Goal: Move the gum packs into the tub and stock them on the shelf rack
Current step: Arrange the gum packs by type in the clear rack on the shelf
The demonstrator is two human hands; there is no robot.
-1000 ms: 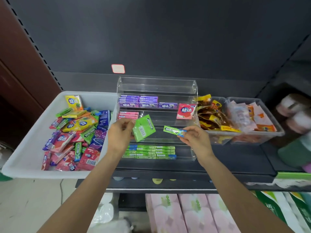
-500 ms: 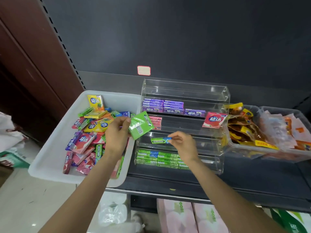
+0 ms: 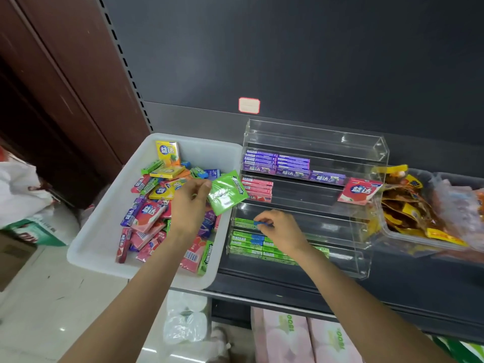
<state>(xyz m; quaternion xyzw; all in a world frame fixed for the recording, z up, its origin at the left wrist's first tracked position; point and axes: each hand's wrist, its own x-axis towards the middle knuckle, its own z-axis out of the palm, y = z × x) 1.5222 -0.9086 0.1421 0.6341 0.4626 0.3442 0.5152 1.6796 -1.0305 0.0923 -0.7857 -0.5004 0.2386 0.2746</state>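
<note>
Slim green stick pack (image 3: 245, 223) now down from mid-air onto the clear acrylic rack (image 3: 366, 231), right hand (image 3: 281, 229) pinching it at nine o'clock, left hand (image 3: 190, 205) gripping a flat green foil pack (image 3: 227, 196) over the white plastic tub (image 3: 104, 226), next to shelve.

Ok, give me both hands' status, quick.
Left hand: closed on a flat green pack, over the tub.
Right hand: pinching a green gum stick at the rack.
</note>
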